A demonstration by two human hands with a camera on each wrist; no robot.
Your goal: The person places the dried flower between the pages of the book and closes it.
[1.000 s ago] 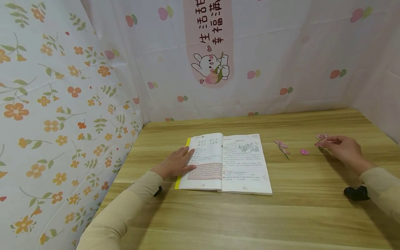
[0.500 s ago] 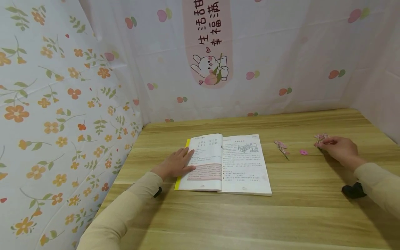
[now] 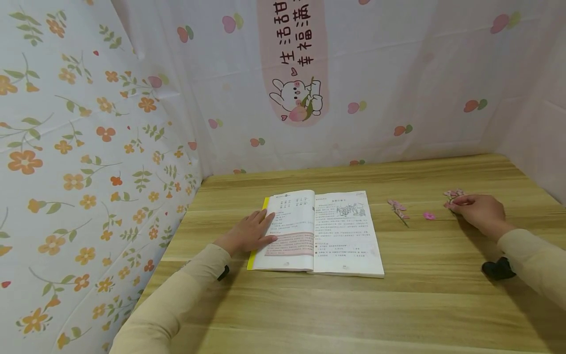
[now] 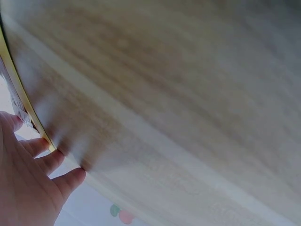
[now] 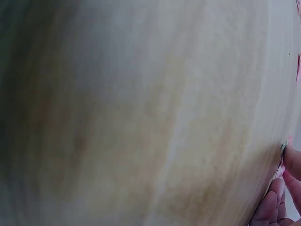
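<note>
An open book [image 3: 345,236] with a yellow cover edge lies on the wooden table. My left hand [image 3: 249,232] rests across its left margin, fingers spread and nearly straight; in the left wrist view the left hand's fingertips [image 4: 70,179] reach the yellow edge. Over at the right, my right hand [image 3: 482,212] pinches a sprig of small pink flowers [image 3: 452,193] between thumb and fingers, low over the tabletop. A bit of green and pink shows at the right hand's fingertips [image 5: 294,162] in the right wrist view, largely cut off by the frame.
Between book and right hand lie another pink flower sprig [image 3: 399,210] and a single magenta blossom [image 3: 429,216]. A black object [image 3: 498,269] shows beneath the right sleeve. Patterned curtains [image 3: 376,88] hang behind the wooden table [image 3: 336,314] and along its left side.
My right hand has shifted slightly left and closer in around the flower sprig. The left hand and the book stay put; the head view has tilted a little.
</note>
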